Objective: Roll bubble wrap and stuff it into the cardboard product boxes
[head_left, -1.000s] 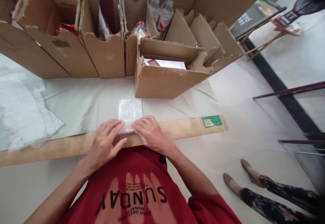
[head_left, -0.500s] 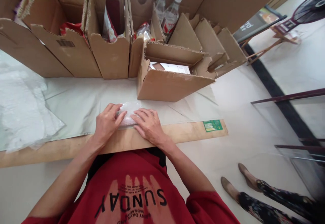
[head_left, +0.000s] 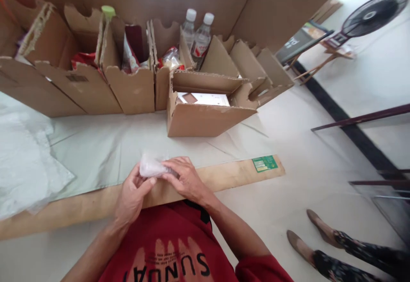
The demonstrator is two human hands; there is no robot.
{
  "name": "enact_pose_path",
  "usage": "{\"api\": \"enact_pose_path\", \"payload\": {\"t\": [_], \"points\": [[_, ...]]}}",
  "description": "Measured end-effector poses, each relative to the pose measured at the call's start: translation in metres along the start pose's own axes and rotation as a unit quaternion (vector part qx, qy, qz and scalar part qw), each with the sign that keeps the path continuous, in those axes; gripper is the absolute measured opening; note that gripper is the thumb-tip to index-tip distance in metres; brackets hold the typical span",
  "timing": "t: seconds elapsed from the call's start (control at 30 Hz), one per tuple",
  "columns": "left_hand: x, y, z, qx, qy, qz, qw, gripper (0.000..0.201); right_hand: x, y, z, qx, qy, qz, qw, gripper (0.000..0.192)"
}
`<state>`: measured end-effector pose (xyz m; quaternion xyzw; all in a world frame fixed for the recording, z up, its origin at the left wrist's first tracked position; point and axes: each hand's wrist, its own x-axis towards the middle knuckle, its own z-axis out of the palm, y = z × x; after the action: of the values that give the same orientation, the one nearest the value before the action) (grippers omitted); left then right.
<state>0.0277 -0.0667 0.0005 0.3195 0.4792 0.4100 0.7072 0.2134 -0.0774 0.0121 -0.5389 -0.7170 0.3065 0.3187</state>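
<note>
At the table's near edge, the left hand (head_left: 133,190) and right hand (head_left: 182,177) are both gripping the wrap bundle (head_left: 150,167), lifted just above the paper; keeping fingers tight should stop it unrolling.

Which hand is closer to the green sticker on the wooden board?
The right hand. It sits on the board, left of the green sticker with bare wood between them. The left hand is farther left, on the far side of the bubble wrap bundle both hands hold.

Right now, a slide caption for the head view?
Both hands, left and right, hold a bubble-wrapped bundle above the table edge.
</note>
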Motion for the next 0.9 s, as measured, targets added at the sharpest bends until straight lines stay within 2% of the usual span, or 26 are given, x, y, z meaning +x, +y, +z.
{"api": "enact_pose_path", "payload": {"t": [0.13,0.2,0.27,0.33,0.37,0.4,0.47,0.53,0.57,0.63,0.7,0.77,0.83,0.9], "points": [[0.001,-0.013,-0.008,0.052,-0.013,0.028,0.998,0.063,-0.007,-0.009,-0.012,0.056,-0.045,0.045,0.996,0.028],[0.0,-0.013,-0.01,0.098,-0.005,0.05,0.994,0.06,-0.007,-0.012,-0.023,0.057,-0.051,0.05,0.996,0.036],[-0.001,-0.006,-0.008,0.167,-0.013,0.072,0.983,0.053,-0.006,-0.015,-0.037,0.073,-0.056,0.057,0.994,0.066],[-0.001,0.004,-0.001,0.251,-0.058,0.086,0.962,0.046,-0.003,-0.017,-0.049,0.116,-0.084,0.068,0.987,0.099],[-0.002,0.01,0.003,0.285,-0.083,0.091,0.95,0.043,-0.001,-0.019,-0.054,0.138,-0.106,0.07,0.982,0.104],[-0.002,0.014,0.007,0.308,-0.099,0.095,0.941,0.042,0.0,-0.02,-0.057,0.156,-0.126,0.07,0.977,0.097],[-0.001,0.018,0.012,0.304,-0.105,0.1,0.942,0.047,0.002,-0.021,-0.06,0.17,-0.129,0.072,0.974,0.065],[-0.001,0.017,0.012,0.252,-0.103,0.097,0.957,0.063,0.003,-0.021,-0.059,0.174,-0.075,0.084,0.978,0.039],[-0.002,0.017,0.011,0.231,-0.109,0.088,0.963,0.072,0.002,-0.021,-0.058,0.18,-0.04,0.094,0.978,0.035],[-0.003,0.016,0.007,0.228,-0.127,0.063,0.963,0.083,0.0,-0.018,-0.056,0.199,0.008,0.109,0.974,0.037],[-0.004,0.019,0.006,0.27,-0.131,0.039,0.953,0.071,-0.002,-0.014,-0.059,0.206,0.01,0.108,0.973,0.042],[-0.004,0.024,0.008,0.305,-0.128,0.035,0.943,0.054,-0.003,-0.01,-0.066,0.18,-0.027,0.084,0.98,0.053],[-0.003,0.029,0.013,0.326,-0.14,0.043,0.934,0.046,-0.005,-0.009,-0.076,0.146,-0.072,0.058,0.985,0.062],[0.0,0.035,0.02,0.345,-0.165,0.053,0.922,0.043,-0.006,-0.01,-0.089,0.129,-0.105,0.057,0.984,0.055]]}}
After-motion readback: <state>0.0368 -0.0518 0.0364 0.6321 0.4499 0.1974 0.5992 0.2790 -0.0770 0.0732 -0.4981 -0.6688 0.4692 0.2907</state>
